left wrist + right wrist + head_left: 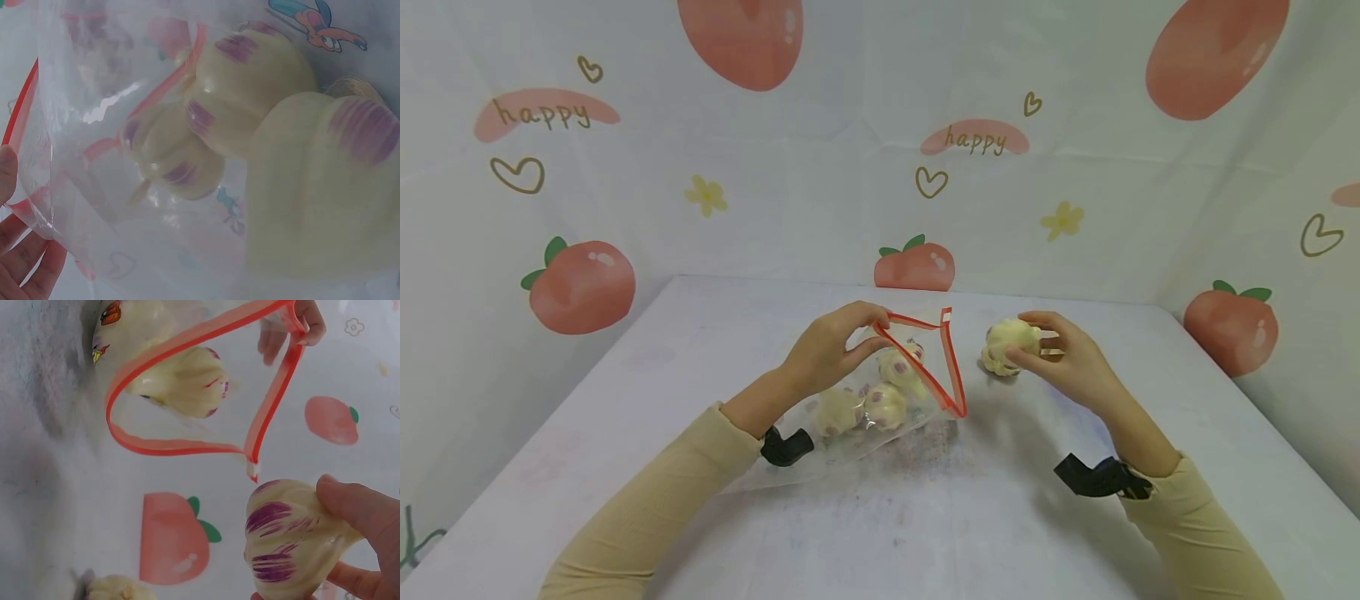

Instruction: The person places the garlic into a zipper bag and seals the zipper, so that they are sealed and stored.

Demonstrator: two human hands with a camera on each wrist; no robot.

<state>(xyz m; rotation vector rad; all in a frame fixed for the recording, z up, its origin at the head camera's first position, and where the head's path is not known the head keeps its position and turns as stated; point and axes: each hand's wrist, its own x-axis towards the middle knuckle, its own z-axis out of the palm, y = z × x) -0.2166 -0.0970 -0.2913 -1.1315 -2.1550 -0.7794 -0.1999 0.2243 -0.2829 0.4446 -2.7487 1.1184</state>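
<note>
My left hand (831, 350) pinches the red-edged mouth of a clear zip bag (955, 375), which lies tilted on the table with its mouth open toward the right. Inside the bag, garlic bulbs (885, 406) with purple streaks show through the plastic; the left wrist view shows these bulbs (250, 87) close up. To the right of the bag mouth, my right hand (1067, 362) grips another garlic bulb (287, 537) between thumb and fingers, apart from the bag. A further bulb (119, 589) sits low in the right wrist view, mostly cut off by the frame edge.
A white table (1000, 517) with faint stains spreads under both arms. Behind it hangs a white cloth backdrop (820, 208) printed with peaches, hearts and flowers. A green cord-like thing (418, 542) shows at the far left edge.
</note>
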